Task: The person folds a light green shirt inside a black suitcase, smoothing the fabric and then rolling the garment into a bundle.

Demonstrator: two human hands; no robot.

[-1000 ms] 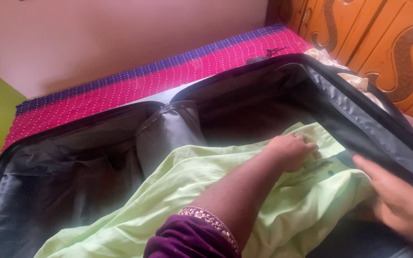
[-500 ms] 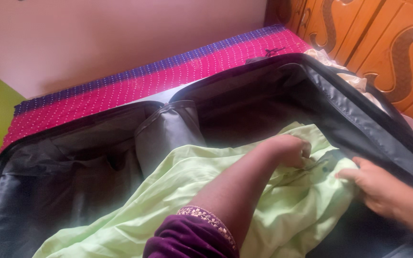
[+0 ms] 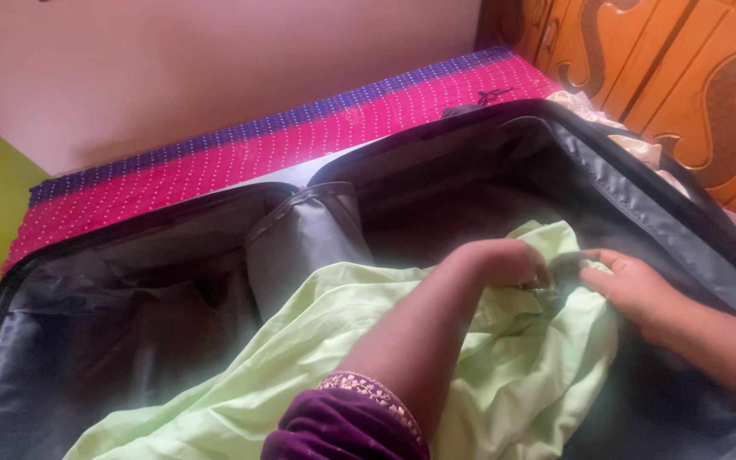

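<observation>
While both hands meet near the far right side of the open suitcase (image 3: 658, 213), they bunch up a light green cloth (image 3: 317, 341). The left hand (image 3: 504, 260) is curled shut on a fold of the cloth, with its knuckles up. The right hand (image 3: 632, 285) is just beside it, and its thumb and fingers pinch the cloth's edge. The cloth lies inside the suitcase, from the hands down to the near edge, under the left arm with its purple sleeve (image 3: 342, 426). A grey pocket (image 3: 300, 238) hangs at the back wall of the suitcase. The suitcase rests on a bed with a pink dotted sheet (image 3: 215, 166). A wooden cupboard (image 3: 683, 68) stands at the far right corner.
</observation>
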